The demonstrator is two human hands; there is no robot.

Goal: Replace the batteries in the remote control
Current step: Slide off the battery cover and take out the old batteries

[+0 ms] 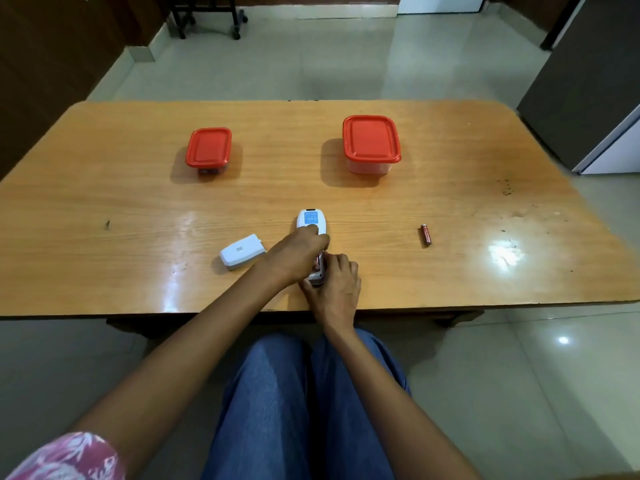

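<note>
On the desk [138,202] we note the remote [309,218] face down, near-centre, long axis running away from us. Left grip [298,258] clamps its middle; right grip [334,282] curls round its near end, beside the open bay. Cover [241,252] lies just left. Loose battery [426,234] lies well right, nearer the right grip.

A home dining room; wooden table [104,202], food boxes [371,143] (red-lidded), tiled floor [311,64]

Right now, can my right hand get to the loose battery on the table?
Probably yes. The battery lies right of the right hand, with only bare table between. That hand grips the near end of the remote, though, so it must let go first.
</note>
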